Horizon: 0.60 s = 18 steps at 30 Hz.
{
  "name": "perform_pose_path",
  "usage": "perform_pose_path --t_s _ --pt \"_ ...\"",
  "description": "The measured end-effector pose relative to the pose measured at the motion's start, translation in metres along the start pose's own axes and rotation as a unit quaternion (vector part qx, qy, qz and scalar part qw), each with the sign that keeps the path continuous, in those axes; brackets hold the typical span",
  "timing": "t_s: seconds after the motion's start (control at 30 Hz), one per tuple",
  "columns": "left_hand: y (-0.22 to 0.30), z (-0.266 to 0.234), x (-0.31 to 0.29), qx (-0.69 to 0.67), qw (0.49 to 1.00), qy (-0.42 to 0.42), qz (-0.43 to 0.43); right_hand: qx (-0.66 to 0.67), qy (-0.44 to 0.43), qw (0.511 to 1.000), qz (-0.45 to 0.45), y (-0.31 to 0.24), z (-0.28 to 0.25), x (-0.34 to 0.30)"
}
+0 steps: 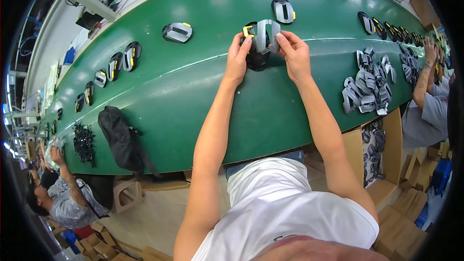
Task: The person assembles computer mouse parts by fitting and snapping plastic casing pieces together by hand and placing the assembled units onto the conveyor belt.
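Observation:
In front of me, above the green work surface (263,111), my left hand (236,59) is closed on the black body (257,62) of what looks like a computer mouse, with a yellow part at its side. My right hand (296,54) pinches a curved grey shell (262,33) with a long slot. The shell stands upright against the black body; whether the two are joined I cannot tell. Just beyond my hands lies a grey-and-black mouse (283,10) with a yellow side piece. Another such mouse (177,32) rests to the left.
A pile of grey shells (369,82) lies at right, above an open carton (390,150) of similar parts. More mice (131,56) line the surface on both sides. At left are a black bag (118,135) and small black parts (84,142). Co-workers sit at both ends.

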<state>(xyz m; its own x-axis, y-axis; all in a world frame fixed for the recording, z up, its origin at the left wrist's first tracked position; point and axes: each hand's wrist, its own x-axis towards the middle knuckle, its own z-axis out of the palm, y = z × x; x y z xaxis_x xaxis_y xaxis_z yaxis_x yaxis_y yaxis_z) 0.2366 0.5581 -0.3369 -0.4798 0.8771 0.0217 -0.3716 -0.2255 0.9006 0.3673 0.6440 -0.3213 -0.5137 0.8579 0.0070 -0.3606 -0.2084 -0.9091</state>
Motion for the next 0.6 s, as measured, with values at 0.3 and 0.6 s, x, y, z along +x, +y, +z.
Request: perform_pose_path --t_s 0.3,0.6 --pt "0.0061 0.0047 -0.0006 0.051 0.998 -0.018 0.009 -0.143 -0.009 0.99 -0.011 0.0018 0.0023 -0.0034" --pt "0.0058 0.009 0.0009 0.045 0.998 0.008 0.034 -0.075 -0.08 0.994 0.023 0.0003 0.0028 -0.0022"
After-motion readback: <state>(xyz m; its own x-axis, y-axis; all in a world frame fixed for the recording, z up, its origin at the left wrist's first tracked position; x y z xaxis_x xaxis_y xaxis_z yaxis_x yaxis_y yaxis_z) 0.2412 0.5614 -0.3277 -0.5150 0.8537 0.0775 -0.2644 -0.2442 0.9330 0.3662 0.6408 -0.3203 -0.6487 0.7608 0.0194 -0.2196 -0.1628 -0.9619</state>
